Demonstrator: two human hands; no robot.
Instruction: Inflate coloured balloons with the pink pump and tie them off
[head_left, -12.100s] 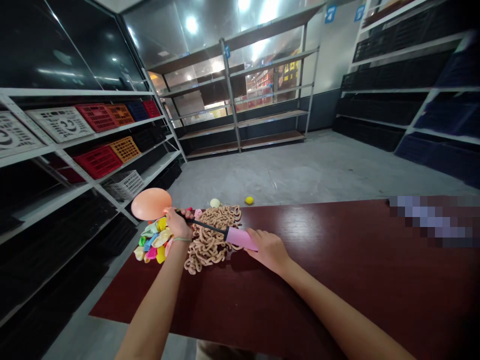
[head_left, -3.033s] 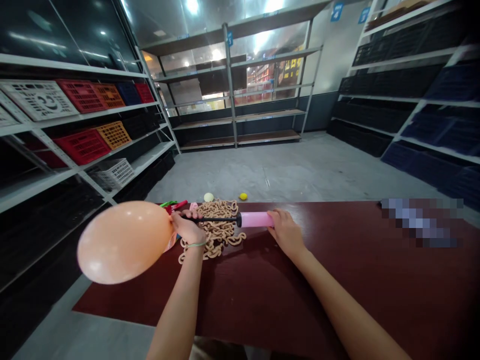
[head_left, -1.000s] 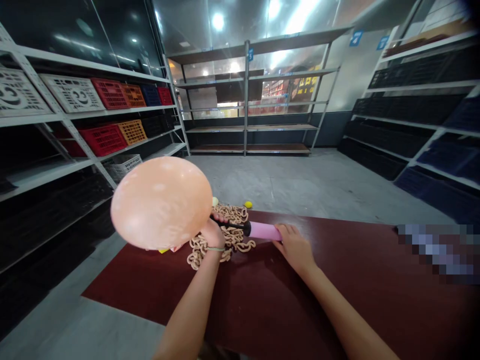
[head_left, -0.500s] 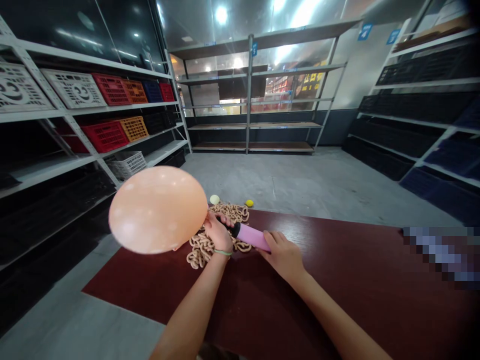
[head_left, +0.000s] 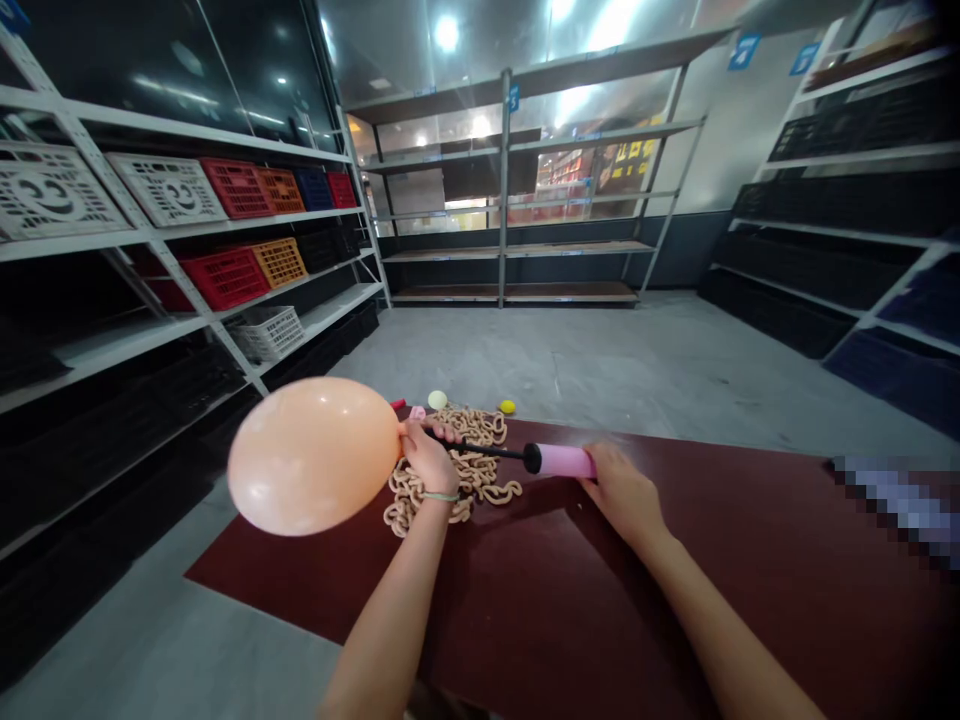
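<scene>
A peach balloon (head_left: 311, 468), blown up large, hangs off the left end of a dark red table (head_left: 675, 600). My left hand (head_left: 427, 455) is closed round the balloon's neck where it meets the black rod of a hand pump. My right hand (head_left: 626, 490) is closed on the pink pump body (head_left: 562, 461), which is pulled out to the right so the rod shows. Under the left hand lies a heap of tan chain links (head_left: 465, 470).
Two small balloons, pale (head_left: 437, 399) and yellow (head_left: 508, 406), lie beyond the table's far edge. Metal shelves with red, orange and white crates (head_left: 225, 275) line the left. Empty shelves stand at the back and dark ones on the right. A blurred patch (head_left: 900, 505) covers the table's right.
My right hand has drawn the pink pump body out to the right, baring the black rod. Over twelve seconds the balloon has grown from small to large.
</scene>
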